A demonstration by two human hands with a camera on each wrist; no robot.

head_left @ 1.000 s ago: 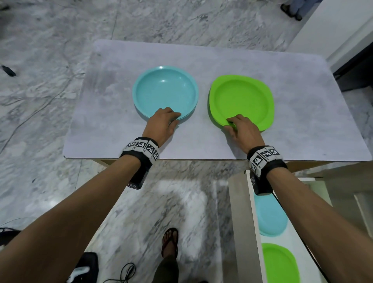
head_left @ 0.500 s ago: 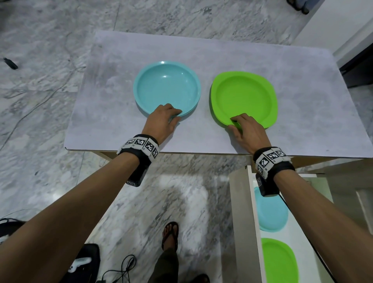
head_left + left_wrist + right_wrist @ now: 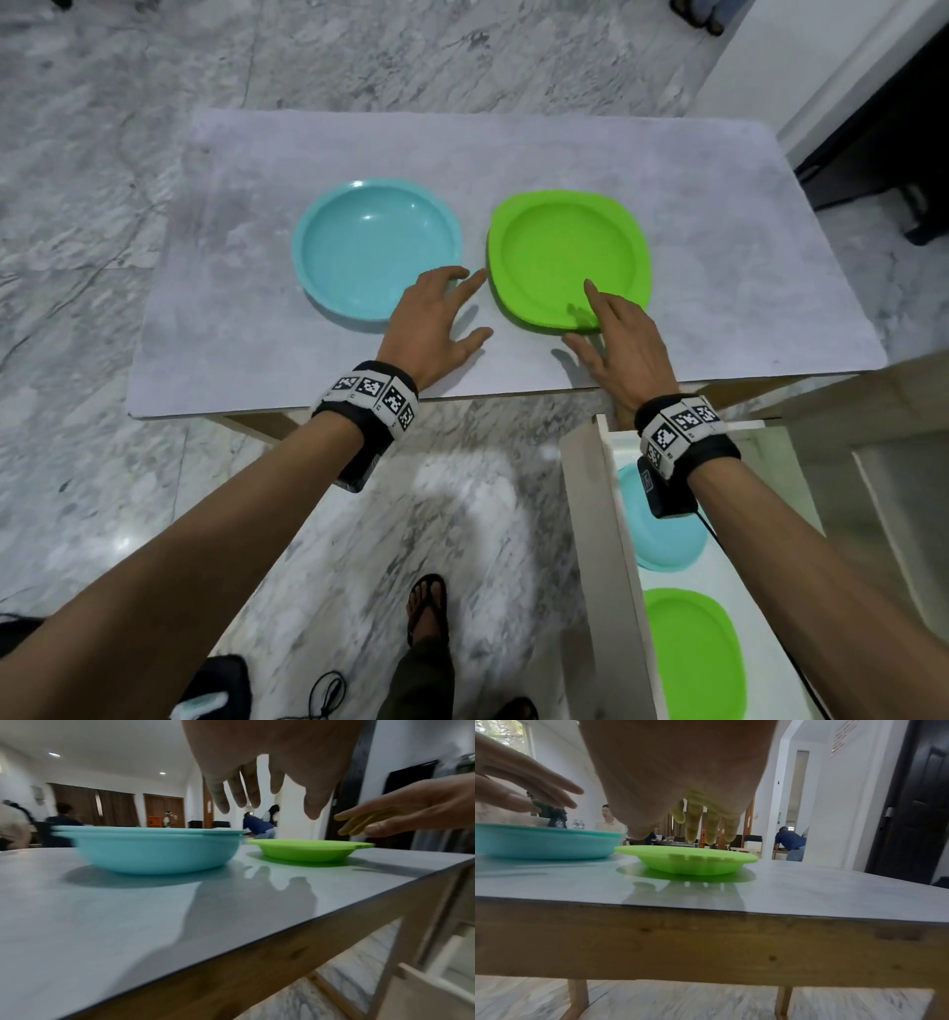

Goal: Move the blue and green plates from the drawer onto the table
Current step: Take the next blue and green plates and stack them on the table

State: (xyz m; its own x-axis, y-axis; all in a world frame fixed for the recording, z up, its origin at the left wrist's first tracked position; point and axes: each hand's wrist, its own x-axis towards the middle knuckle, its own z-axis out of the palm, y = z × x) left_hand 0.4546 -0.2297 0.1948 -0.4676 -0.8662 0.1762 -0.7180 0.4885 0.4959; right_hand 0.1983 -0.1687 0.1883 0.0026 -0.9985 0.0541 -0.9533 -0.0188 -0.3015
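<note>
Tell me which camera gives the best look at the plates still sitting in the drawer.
The head view. It looks down into the open drawer, where a blue plate and a green plate lie, the blue one partly behind the right wrist. The left wrist view catches only a drawer corner, without plates. The right wrist view shows none of it.

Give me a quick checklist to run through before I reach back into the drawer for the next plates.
1. Blue plate flat on the table: ok.
2. Green plate flat on the table, beside the blue one: ok.
3. Left hand free, fingers spread: ok.
4. Right hand free, above the green plate's near rim: ok.
5. Drawer open, a blue plate in drawer and a green plate in drawer left: ok.
6. More plates hidden beneath those: cannot tell.
</note>
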